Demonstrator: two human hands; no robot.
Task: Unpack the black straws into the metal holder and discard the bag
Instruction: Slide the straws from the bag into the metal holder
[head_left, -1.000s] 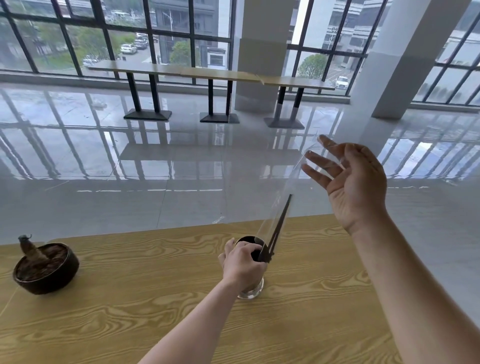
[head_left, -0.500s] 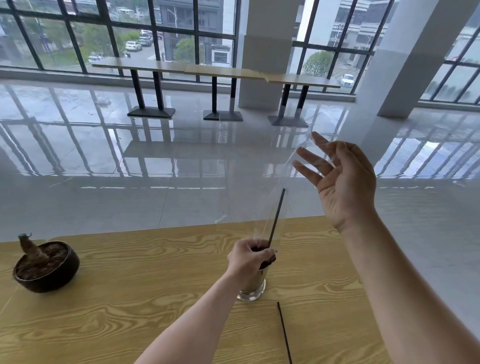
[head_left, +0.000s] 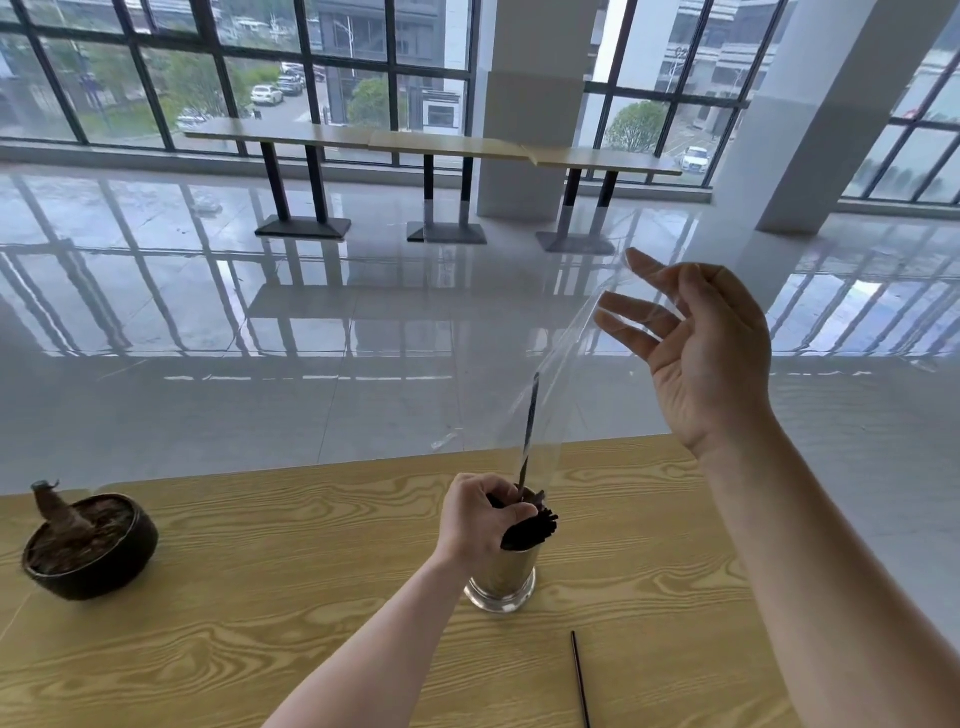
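No writing can be read on anything. The metal holder (head_left: 501, 582) stands near the wooden table's (head_left: 260, 597) far edge, where the left hand (head_left: 480, 519) is clenched around the bunched black straws (head_left: 530, 530) at its mouth. The right hand (head_left: 701, 358), raised with fingers spread, pinches the top of the clear bag (head_left: 566, 374), one straw (head_left: 530, 426) inside; another straw (head_left: 581, 680) lies toward the near edge.

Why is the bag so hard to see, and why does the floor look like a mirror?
Head view: the clear plastic bag shows only as faint shiny edges; the glossy floor reflects bright windows; the straw inside is motion-blurred; the wide lens bends the window frames.
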